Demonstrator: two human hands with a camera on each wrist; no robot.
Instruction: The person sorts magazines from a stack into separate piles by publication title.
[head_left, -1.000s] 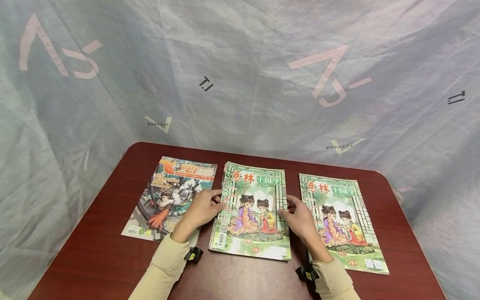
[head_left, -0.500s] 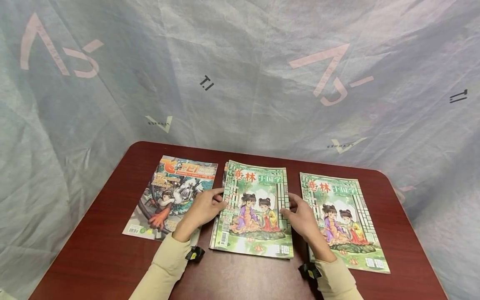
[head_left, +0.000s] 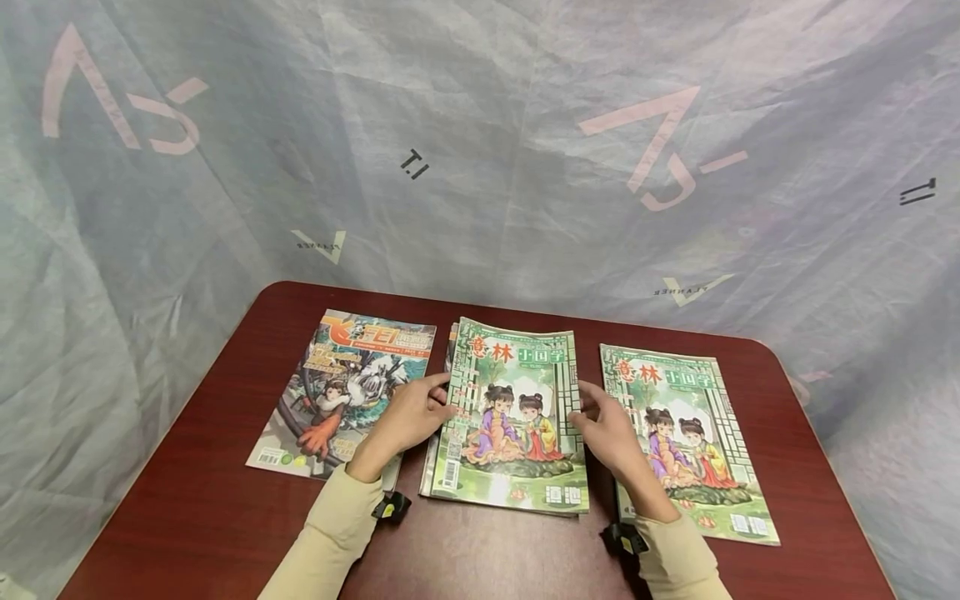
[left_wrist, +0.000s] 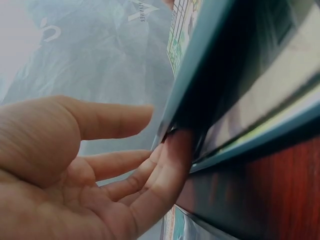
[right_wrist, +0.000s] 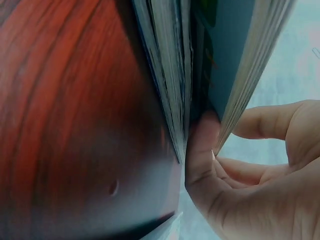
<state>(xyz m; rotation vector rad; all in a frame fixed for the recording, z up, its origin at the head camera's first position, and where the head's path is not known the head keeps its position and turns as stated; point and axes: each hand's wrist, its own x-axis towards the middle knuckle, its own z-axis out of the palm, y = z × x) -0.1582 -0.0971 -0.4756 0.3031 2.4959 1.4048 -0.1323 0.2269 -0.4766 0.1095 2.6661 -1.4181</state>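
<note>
Two hands hold the top green-covered magazine (head_left: 517, 479) of the middle stack by its long sides. The left hand (head_left: 408, 417) is at its spine, with fingers (left_wrist: 170, 170) tucked beneath and the thumb by the upper edge. On the opposite side, the right hand (head_left: 609, 429) pinches the page edges, fingers under and thumb on top. In the right wrist view, a gap separates this raised magazine (right_wrist: 252, 55) from the lower magazines (right_wrist: 167, 65) on the table. Most of those lower ones are hidden beneath it in the head view.
A comic-style magazine (head_left: 307, 417) with an orange title lies left, partly under the left forearm. Another green magazine (head_left: 697, 450) lies right, beside the right forearm. The dark red table (head_left: 187, 483) ends at a grey printed curtain (head_left: 480, 167).
The top green magazine has risen slightly and shifted right and away from the person, off the magazines beneath. Both hands have moved with it.
</note>
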